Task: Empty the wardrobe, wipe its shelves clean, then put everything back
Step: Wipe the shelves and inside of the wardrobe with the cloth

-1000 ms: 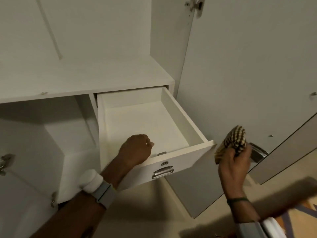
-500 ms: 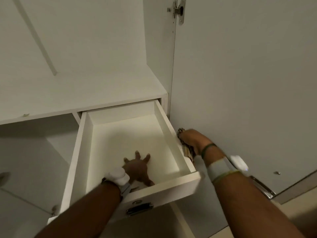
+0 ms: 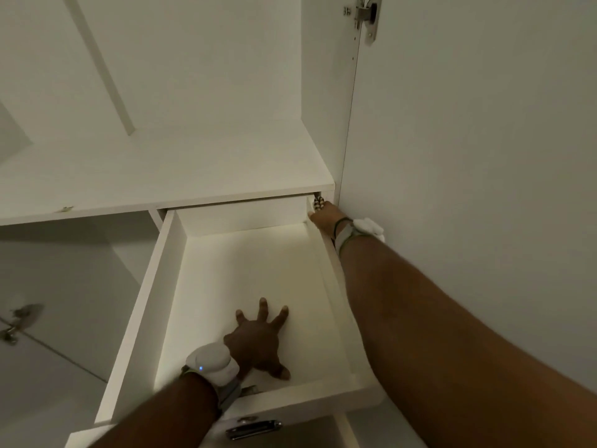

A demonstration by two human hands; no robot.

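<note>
Drawer (image 3: 145, 318): left hand (image 3: 255, 344) flat inside; right hand (image 3: 326, 215) grips cloth (image 3: 319, 202).

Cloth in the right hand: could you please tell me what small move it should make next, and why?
Probably drag the cloth along the right wall of the drawer toward its front. The right hand holds it at that wall's far end, while the left hand lies flat on the drawer floor.

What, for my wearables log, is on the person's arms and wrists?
No sleeves show. Behind the left hand sits a white rounded device with a small blue light, on a grey strap. Behind the right hand, a similar white device, likewise strapped, and a thin dark-green band.
</note>
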